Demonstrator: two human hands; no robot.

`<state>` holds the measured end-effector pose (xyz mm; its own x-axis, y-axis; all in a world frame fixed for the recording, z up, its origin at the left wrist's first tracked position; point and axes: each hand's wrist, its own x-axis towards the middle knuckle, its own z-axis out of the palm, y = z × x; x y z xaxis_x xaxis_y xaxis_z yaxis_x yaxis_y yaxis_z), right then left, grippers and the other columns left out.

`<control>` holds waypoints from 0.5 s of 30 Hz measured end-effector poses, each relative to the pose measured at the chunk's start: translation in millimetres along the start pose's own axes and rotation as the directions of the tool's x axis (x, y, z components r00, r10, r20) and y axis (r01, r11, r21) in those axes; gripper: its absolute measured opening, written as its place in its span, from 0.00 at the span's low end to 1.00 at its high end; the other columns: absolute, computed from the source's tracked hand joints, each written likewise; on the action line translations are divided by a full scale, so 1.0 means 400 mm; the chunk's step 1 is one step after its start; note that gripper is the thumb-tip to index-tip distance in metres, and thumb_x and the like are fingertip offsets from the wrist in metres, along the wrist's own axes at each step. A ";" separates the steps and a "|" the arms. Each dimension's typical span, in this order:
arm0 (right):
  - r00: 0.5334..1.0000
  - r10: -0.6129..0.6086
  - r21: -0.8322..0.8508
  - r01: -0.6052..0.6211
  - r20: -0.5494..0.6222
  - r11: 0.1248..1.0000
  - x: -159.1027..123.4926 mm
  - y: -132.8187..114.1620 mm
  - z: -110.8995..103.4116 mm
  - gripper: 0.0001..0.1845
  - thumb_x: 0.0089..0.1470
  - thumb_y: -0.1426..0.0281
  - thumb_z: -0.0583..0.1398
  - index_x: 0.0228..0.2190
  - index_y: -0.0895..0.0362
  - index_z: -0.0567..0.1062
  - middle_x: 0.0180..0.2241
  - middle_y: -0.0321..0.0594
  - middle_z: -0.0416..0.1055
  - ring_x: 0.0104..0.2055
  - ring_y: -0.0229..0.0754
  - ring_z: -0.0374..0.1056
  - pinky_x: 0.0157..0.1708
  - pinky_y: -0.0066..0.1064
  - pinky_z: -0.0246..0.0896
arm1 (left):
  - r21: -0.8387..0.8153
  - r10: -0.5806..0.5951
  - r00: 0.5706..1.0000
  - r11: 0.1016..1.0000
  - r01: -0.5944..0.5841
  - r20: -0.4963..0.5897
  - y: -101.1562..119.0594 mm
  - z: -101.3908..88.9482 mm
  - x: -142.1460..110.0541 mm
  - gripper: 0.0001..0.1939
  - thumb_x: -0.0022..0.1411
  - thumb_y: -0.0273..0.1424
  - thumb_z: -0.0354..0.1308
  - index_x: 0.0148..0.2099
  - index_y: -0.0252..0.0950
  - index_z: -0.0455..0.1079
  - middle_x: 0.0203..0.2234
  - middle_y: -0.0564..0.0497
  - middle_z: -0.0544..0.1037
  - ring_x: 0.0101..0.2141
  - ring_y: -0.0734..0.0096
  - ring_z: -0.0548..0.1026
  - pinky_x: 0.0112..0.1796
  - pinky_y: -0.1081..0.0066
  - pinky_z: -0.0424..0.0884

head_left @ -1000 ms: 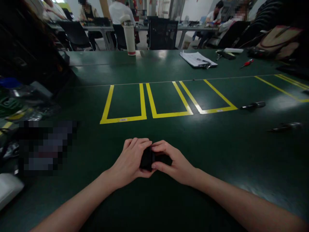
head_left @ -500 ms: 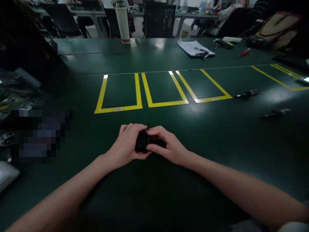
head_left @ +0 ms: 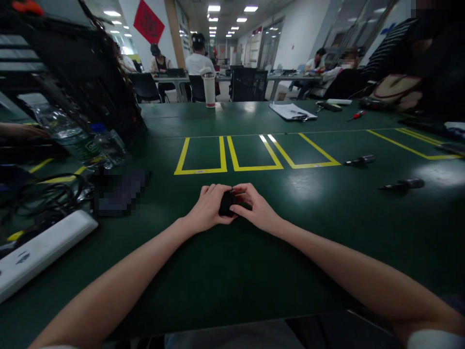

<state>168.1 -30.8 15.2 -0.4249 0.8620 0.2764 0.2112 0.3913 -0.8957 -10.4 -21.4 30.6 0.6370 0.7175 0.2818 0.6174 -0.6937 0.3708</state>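
Note:
A small black object (head_left: 226, 203) lies between my two hands, low over the green table (head_left: 218, 271); its exact kind does not show. My left hand (head_left: 210, 206) wraps around its left side, fingers over the far edge and thumb along the near edge. From the right, my right hand (head_left: 254, 208) grips the same object, with thumb and fingertips closed on its right side. Much of the object is covered by the fingers. Beyond the hands, yellow tape (head_left: 200, 171) marks several open-ended rectangles on the tabletop.
Two dark screwdrivers (head_left: 359, 160) lie to the right. A clipboard with paper (head_left: 292, 111), a red screwdriver (head_left: 356, 115) and a tall cup (head_left: 209, 89) stand farther back. At left are a white power strip (head_left: 47, 252), plastic bottles (head_left: 69, 131) and cables. Other people sit beyond.
The view has tilted up and shifted left, so more of the room and the left side shows. Both hands keep hold of the black object, at about the same place on the table.

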 end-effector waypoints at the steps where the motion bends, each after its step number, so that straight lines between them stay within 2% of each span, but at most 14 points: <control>1: 1.000 0.004 -0.005 -0.004 0.011 1.000 -0.001 0.000 -0.002 0.17 0.49 0.72 0.57 0.42 0.54 0.62 0.41 0.38 0.61 0.45 0.40 0.62 0.46 0.41 0.61 | -0.001 0.005 1.000 1.000 -0.005 0.003 0.001 -0.001 -0.001 0.27 0.51 0.36 0.57 0.50 0.34 0.53 0.41 0.46 0.65 0.41 0.61 0.65 0.41 0.63 0.58; 8: 0.992 -0.026 0.095 0.014 0.124 0.995 -0.002 0.015 -0.016 0.17 0.47 0.75 0.59 0.40 0.54 0.63 0.41 0.36 0.60 0.46 0.38 0.63 0.48 0.38 0.59 | 0.002 0.008 1.000 1.000 -0.008 -0.021 -0.002 0.005 0.000 0.28 0.49 0.37 0.58 0.50 0.34 0.53 0.41 0.46 0.66 0.41 0.61 0.65 0.42 0.62 0.58; 12: 0.998 -0.026 0.055 0.022 0.064 0.998 0.002 0.012 -0.014 0.09 0.50 0.73 0.57 0.36 0.55 0.65 0.39 0.36 0.60 0.43 0.37 0.63 0.45 0.37 0.62 | -0.019 0.014 1.000 1.000 -0.014 0.018 0.002 -0.009 0.003 0.26 0.51 0.36 0.57 0.50 0.34 0.53 0.41 0.45 0.65 0.41 0.61 0.65 0.43 0.62 0.58; 15: 0.998 0.018 0.070 -0.023 0.062 0.997 0.005 0.004 -0.013 0.13 0.50 0.72 0.57 0.40 0.55 0.63 0.40 0.37 0.61 0.42 0.38 0.64 0.44 0.38 0.63 | -0.039 0.012 1.000 0.999 -0.011 0.026 0.003 -0.014 0.005 0.26 0.52 0.35 0.57 0.50 0.35 0.53 0.42 0.46 0.65 0.41 0.62 0.65 0.43 0.62 0.58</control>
<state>172.2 -27.0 16.1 -0.4746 0.8475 0.2377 0.1588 0.3481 -0.9239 -11.0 -20.6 36.5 0.6559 0.7075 0.2632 0.5923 -0.6985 0.4016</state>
